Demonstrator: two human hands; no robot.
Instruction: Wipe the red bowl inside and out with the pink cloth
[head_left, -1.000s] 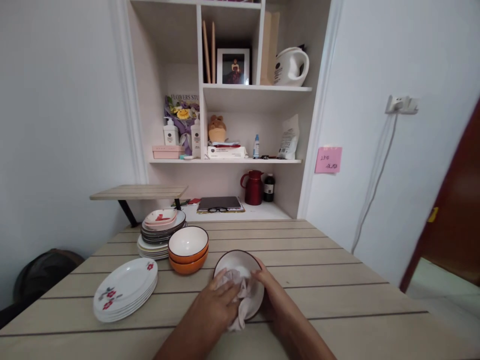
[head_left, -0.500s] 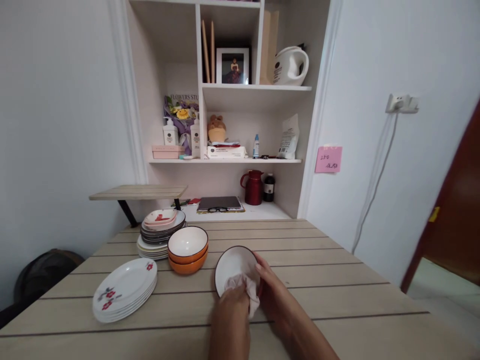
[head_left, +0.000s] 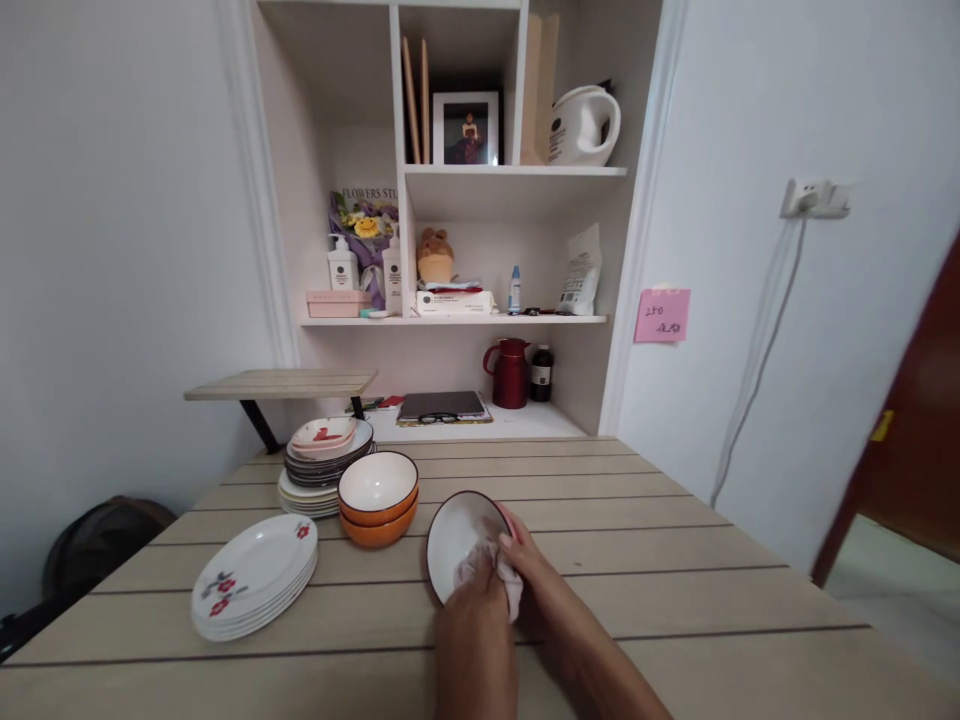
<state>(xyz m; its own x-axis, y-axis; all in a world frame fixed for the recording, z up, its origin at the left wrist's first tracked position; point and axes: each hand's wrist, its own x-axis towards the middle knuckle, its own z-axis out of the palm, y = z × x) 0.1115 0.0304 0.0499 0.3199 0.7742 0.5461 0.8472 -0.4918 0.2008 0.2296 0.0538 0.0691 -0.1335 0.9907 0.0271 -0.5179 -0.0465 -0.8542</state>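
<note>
Slatted table (head_left: 675, 600), stacked orange bowls (head_left: 379, 505) at ten o'clock from your tilted bowl (head_left: 452, 540). Your left hand (head_left: 476, 612) has gone from spread flat to bunched on the cloth (head_left: 489, 568), fingertips hidden, so rubbing seems shifted to the bowl's five-o'clock wall. Your right hand (head_left: 529, 562) grips its rim at three, fingers curled closed.

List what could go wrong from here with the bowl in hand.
The bowl is tilted, with the right hand at its right side; a loose grip could let it slip. The left hand has the cloth inside; pushing hard might tip it. A leftward jolt might knock the stacked orange bowls.
</note>
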